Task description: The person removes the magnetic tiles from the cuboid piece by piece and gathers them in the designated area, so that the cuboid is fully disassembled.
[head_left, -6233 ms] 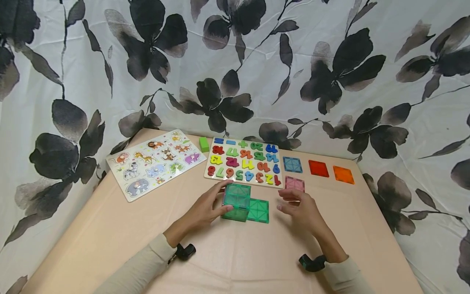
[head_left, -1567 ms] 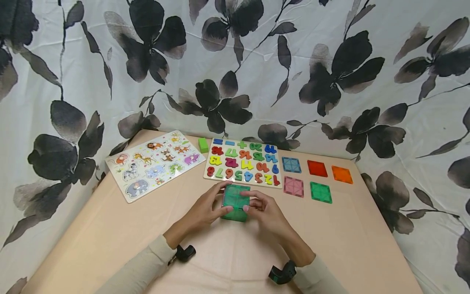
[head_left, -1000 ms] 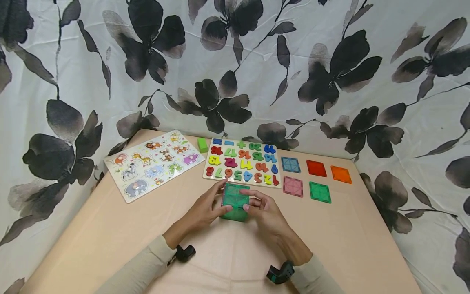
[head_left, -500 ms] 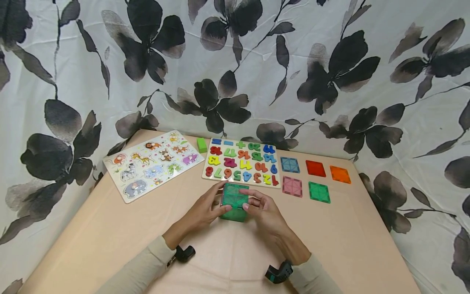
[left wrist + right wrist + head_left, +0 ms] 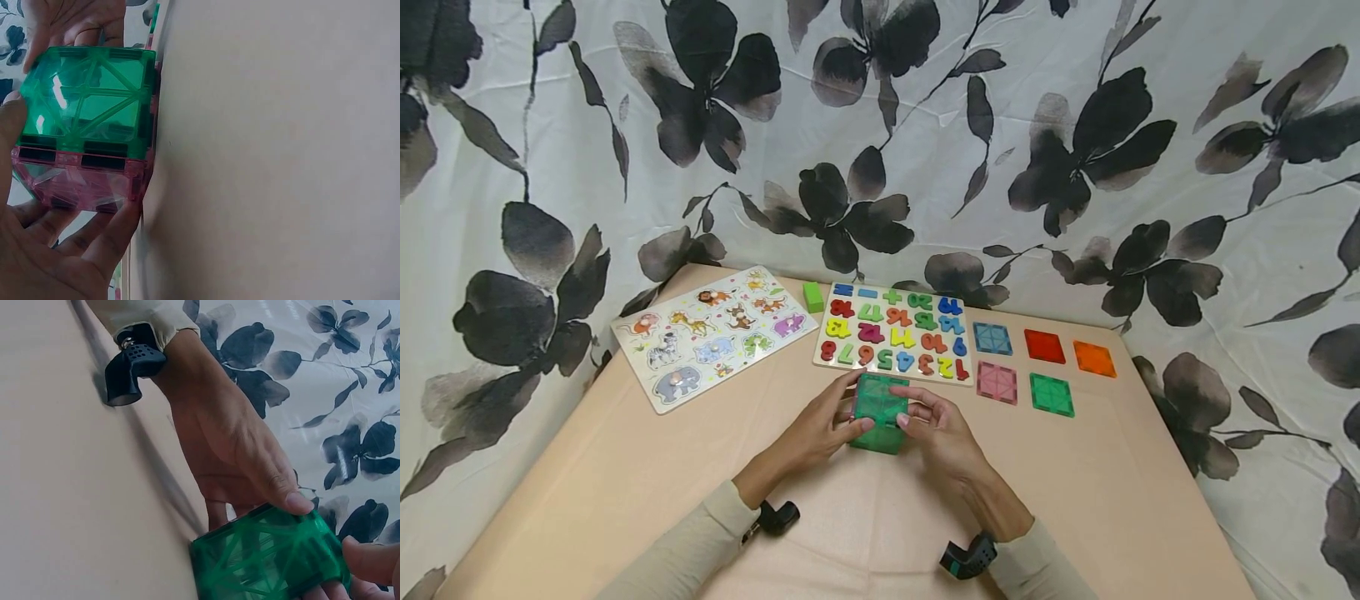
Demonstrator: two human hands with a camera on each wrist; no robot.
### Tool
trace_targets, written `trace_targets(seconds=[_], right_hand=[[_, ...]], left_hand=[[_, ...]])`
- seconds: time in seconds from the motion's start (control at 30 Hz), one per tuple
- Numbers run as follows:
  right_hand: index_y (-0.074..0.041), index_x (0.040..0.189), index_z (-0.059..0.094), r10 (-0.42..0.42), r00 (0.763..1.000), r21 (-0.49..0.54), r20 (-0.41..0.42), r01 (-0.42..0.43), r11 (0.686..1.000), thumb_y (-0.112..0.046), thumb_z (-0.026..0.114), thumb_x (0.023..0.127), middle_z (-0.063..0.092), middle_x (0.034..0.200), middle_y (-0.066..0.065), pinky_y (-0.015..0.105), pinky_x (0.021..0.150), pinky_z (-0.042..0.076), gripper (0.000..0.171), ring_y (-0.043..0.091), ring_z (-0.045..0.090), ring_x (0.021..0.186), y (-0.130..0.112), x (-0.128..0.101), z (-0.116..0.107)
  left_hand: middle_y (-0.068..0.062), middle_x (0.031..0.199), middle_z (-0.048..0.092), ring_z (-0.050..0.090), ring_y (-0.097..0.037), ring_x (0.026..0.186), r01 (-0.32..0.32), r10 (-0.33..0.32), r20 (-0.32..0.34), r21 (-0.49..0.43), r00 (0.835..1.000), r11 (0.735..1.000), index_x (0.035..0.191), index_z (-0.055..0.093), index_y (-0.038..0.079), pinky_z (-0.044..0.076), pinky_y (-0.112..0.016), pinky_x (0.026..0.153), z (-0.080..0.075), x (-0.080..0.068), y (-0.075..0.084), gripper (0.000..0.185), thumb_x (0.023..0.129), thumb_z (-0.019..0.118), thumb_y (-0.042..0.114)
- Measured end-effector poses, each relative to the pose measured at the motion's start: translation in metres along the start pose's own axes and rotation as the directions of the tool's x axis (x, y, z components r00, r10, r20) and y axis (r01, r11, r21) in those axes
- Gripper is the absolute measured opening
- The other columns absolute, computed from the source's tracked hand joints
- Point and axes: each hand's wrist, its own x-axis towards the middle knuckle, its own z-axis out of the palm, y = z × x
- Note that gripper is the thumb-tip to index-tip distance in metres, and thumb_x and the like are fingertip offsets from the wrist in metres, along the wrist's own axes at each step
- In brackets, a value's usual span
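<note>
A cube of see-through magnetic tiles (image 5: 878,408), green on top and in front, stands on the table between the hands. One side facing the left palm is pink, as the pink tile (image 5: 75,181) in the left wrist view shows. The left hand (image 5: 812,427) grips the cube's left side, thumb at the front edge and fingers at the back and side. On the right side, the right hand (image 5: 946,433) holds it with thumb and fingers. In the right wrist view that thumb (image 5: 299,501) presses the cube's edge. The cube's far faces are hidden.
Flat tiles lie to the right: blue (image 5: 992,338), pink (image 5: 997,382), green (image 5: 1052,394), red (image 5: 1044,347) and orange (image 5: 1094,358). Behind the cube are a number puzzle board (image 5: 892,335), an animal puzzle board (image 5: 715,337) and a green block (image 5: 813,297).
Six seconds ago a green tile lay flat against the cube's right side; now a green tile lies beside the pink one. The right hand has come onto the cube. The last second shows almost no movement.
</note>
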Motion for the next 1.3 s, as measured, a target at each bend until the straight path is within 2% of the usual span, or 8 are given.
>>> trace_targets(seconds=[0.13, 0.3, 0.43, 0.57, 0.7, 0.9, 1.13, 1.3], right_hand=[[-0.009, 0.152, 0.056, -0.011, 1.0, -0.012, 0.018, 0.012, 1.0, -0.011, 0.065, 0.106, 0.072, 0.119, 0.007, 0.023, 0.099, 0.058, 0.047, 0.015, 0.069, 0.111, -0.003, 0.001, -0.001], [-0.01, 0.152, 0.056, -0.025, 1.0, -0.021, 0.016, 0.025, 0.999, -0.009, 0.065, 0.106, 0.073, 0.122, 0.007, 0.024, 0.103, 0.057, 0.047, 0.017, 0.071, 0.114, -0.006, -0.002, -0.004], [-0.013, 0.15, 0.057, -0.082, 0.996, -0.047, -0.018, 0.081, 0.996, -0.004, 0.063, 0.106, 0.07, 0.125, 0.013, 0.029, 0.106, 0.058, 0.046, 0.031, 0.07, 0.12, -0.012, -0.009, -0.01], [-0.016, 0.15, 0.058, -0.124, 0.99, -0.09, -0.067, 0.117, 0.989, -0.004, 0.064, 0.105, 0.068, 0.127, 0.019, 0.031, 0.106, 0.059, 0.047, 0.04, 0.069, 0.123, -0.017, -0.017, -0.023], [-0.018, 0.15, 0.058, -0.131, 0.982, -0.153, -0.139, 0.109, 0.982, -0.005, 0.066, 0.104, 0.069, 0.126, 0.018, 0.027, 0.102, 0.06, 0.049, 0.032, 0.074, 0.115, -0.018, -0.024, -0.04], [-0.017, 0.151, 0.058, -0.175, 0.959, -0.254, -0.225, 0.116, 0.96, -0.003, 0.068, 0.103, 0.069, 0.125, 0.017, 0.022, 0.097, 0.06, 0.051, 0.022, 0.073, 0.107, -0.017, -0.035, -0.066], [-0.011, 0.152, 0.055, -0.229, 0.936, -0.347, -0.268, 0.128, 0.929, 0.0, 0.065, 0.104, 0.066, 0.133, 0.025, 0.017, 0.094, 0.059, 0.05, 0.015, 0.073, 0.105, -0.015, -0.049, -0.098], [-0.006, 0.152, 0.054, -0.254, 0.922, -0.391, -0.293, 0.127, 0.911, -0.001, 0.064, 0.105, 0.069, 0.122, 0.021, 0.017, 0.091, 0.061, 0.049, 0.009, 0.077, 0.101, -0.012, -0.059, -0.129]], left_hand=[[-0.022, 0.169, 0.035, 0.047, -0.041, 0.151, -0.006, 0.006, 0.001, -0.004, 1.0, 1.0, 0.169, 0.021, 0.014, 0.053, -0.047, 0.113, 0.0, 0.0, 0.0, 0.081, 0.105, 0.07, 0.021], [-0.021, 0.169, 0.035, 0.048, -0.041, 0.151, 0.005, -0.005, 0.008, -0.004, 1.0, 1.0, 0.168, 0.021, 0.017, 0.052, -0.048, 0.115, 0.001, 0.001, -0.001, 0.081, 0.104, 0.07, 0.023], [-0.02, 0.169, 0.035, 0.046, -0.041, 0.152, 0.01, -0.01, 0.007, 0.04, 1.0, 0.999, 0.168, 0.022, 0.016, 0.049, -0.05, 0.117, 0.0, 0.002, 0.0, 0.081, 0.104, 0.071, 0.025], [-0.021, 0.171, 0.032, 0.044, -0.041, 0.154, 0.014, -0.015, 0.016, 0.049, 1.0, 0.999, 0.169, 0.02, 0.013, 0.049, -0.048, 0.117, -0.002, 0.002, 0.0, 0.083, 0.104, 0.071, 0.018], [-0.018, 0.171, 0.032, 0.048, -0.041, 0.151, 0.036, -0.038, 0.027, 0.074, 0.999, 0.997, 0.17, 0.02, 0.019, 0.048, -0.049, 0.119, -0.005, 0.001, 0.001, 0.083, 0.104, 0.07, 0.019], [-0.006, 0.174, 0.031, 0.046, -0.042, 0.153, 0.045, -0.049, 0.033, 0.134, 0.998, 0.99, 0.169, 0.024, 0.033, 0.037, -0.062, 0.125, -0.008, 0.002, 0.0, 0.078, 0.106, 0.069, 0.027], [-0.013, 0.173, 0.031, 0.043, -0.05, 0.152, -0.032, 0.027, 0.051, 0.091, 0.998, 0.995, 0.169, 0.027, 0.021, 0.04, -0.066, 0.12, -0.008, 0.005, -0.002, 0.072, 0.107, 0.065, 0.022], [-0.01, 0.173, 0.032, 0.044, -0.047, 0.152, -0.005, 0.002, 0.05, 0.067, 0.999, 0.998, 0.167, 0.029, 0.025, 0.043, -0.063, 0.12, -0.007, 0.005, -0.004, 0.07, 0.107, 0.065, 0.023]])
